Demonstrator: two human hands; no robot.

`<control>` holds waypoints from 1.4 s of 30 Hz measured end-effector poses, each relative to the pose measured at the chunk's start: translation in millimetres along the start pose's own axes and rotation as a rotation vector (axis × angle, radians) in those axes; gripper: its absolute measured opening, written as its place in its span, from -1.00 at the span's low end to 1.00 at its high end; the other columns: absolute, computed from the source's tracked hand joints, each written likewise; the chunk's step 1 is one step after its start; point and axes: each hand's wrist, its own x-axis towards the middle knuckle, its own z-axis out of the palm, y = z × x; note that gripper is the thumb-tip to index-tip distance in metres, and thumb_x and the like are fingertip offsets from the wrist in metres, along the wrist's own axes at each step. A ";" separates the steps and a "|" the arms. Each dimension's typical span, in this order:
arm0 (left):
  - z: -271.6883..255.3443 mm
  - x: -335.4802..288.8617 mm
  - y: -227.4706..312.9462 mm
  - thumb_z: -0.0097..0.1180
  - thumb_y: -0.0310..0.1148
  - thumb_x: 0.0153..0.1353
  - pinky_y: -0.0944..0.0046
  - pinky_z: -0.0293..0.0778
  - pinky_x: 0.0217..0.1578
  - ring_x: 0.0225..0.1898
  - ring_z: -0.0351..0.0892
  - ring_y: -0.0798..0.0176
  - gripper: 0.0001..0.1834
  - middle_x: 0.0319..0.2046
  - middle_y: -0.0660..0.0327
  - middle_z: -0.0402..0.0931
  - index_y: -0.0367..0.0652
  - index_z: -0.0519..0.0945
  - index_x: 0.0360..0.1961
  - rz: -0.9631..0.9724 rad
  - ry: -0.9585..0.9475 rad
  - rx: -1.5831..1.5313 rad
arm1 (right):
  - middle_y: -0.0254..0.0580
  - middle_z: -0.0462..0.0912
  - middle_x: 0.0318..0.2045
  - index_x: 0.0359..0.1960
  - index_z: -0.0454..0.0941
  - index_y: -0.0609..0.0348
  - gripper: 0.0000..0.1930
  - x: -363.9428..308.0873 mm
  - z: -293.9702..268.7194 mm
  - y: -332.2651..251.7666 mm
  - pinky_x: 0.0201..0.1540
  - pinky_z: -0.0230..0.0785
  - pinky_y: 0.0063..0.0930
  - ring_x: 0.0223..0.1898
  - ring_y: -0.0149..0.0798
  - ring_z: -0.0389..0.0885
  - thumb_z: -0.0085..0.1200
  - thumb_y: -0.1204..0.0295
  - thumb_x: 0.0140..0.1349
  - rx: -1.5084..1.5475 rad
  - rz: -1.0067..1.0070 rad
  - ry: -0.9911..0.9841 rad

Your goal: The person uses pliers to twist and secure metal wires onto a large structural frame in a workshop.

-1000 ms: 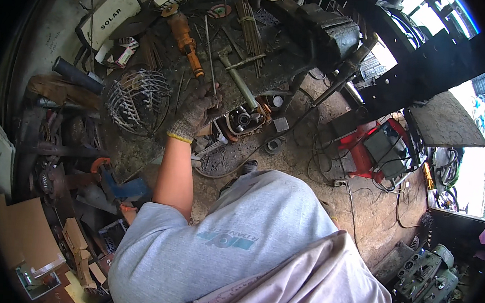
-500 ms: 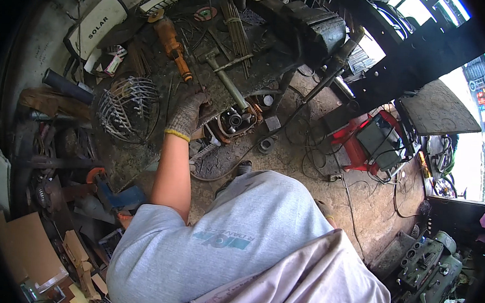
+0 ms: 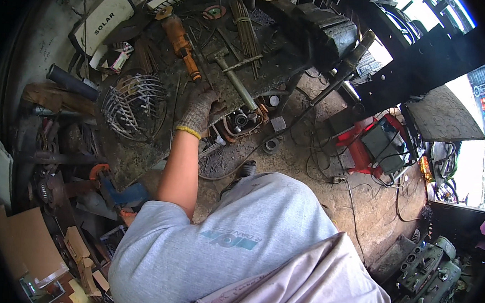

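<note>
My left hand [image 3: 199,113], in a grey knitted work glove with a yellow cuff, is at the near edge of the dark metal workbench [image 3: 130,164]. Its fingers are curled closed. A thin rod [image 3: 200,54] runs toward the fingertips, but what the fingers grip is hidden. Just beyond the hand lies an orange angle grinder [image 3: 178,42]. To the right of the hand rests a hammer-shaped metal tool [image 3: 236,84], its shaft extending over the bench edge. A round piece with many metal spikes [image 3: 131,106] sits to the left. My right hand is out of sight.
A bundle of thin rods [image 3: 244,26] and a bench vise [image 3: 327,29] are at the back. A container of metal parts [image 3: 241,122] stands below the bench edge. Cables cross the floor beside a red-and-grey machine [image 3: 376,146]. A green machine [image 3: 429,274] stands at lower right.
The whole view has shifted slightly, the bench items appearing a little farther right. My left hand stays at the bench edge with its fingers curled, shifted slightly right.
</note>
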 end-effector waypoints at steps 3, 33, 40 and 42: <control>9.2 -4.3 5.1 0.08 -0.51 0.24 0.24 0.68 -0.23 -0.29 0.61 0.27 -0.76 -0.24 0.16 0.52 -0.23 0.46 -0.06 -0.015 0.047 0.004 | -0.29 0.60 -0.45 -0.14 0.58 0.20 -0.69 -0.4 -1.3 -1.2 -0.39 0.35 -0.43 -0.45 -0.36 0.48 0.05 0.18 0.33 0.181 0.006 -0.057; 94.9 103.2 33.1 -0.04 -0.38 0.26 -0.02 0.54 -0.01 0.00 0.62 -0.10 -0.71 -0.05 -0.04 0.62 -0.05 0.66 -0.07 0.660 -0.044 1.737 | -0.15 0.67 -0.31 -0.11 0.61 0.28 -0.60 -28.7 11.2 -7.7 -0.21 0.42 -0.35 -0.29 -0.27 0.56 0.02 0.15 0.32 0.136 0.040 0.043; 80.4 71.2 62.7 0.02 -0.22 0.26 -0.04 0.51 0.01 0.02 0.61 -0.12 -0.68 -0.04 -0.05 0.61 -0.08 0.67 -0.07 0.545 -0.072 1.844 | -0.14 0.68 -0.31 -0.19 0.65 0.25 -0.57 -36.2 14.2 6.6 -0.19 0.42 -0.33 -0.27 -0.24 0.56 0.00 0.08 0.32 -0.104 -0.001 0.062; 86.7 71.5 58.3 0.01 -0.21 0.26 -0.06 0.51 0.00 0.00 0.62 -0.12 -0.67 -0.05 -0.07 0.62 -0.08 0.66 -0.05 0.512 -0.019 1.820 | -0.11 0.68 -0.29 -0.20 0.66 0.24 -0.56 -35.4 14.3 4.2 -0.17 0.42 -0.31 -0.24 -0.21 0.57 -0.01 0.06 0.31 -0.234 0.005 0.074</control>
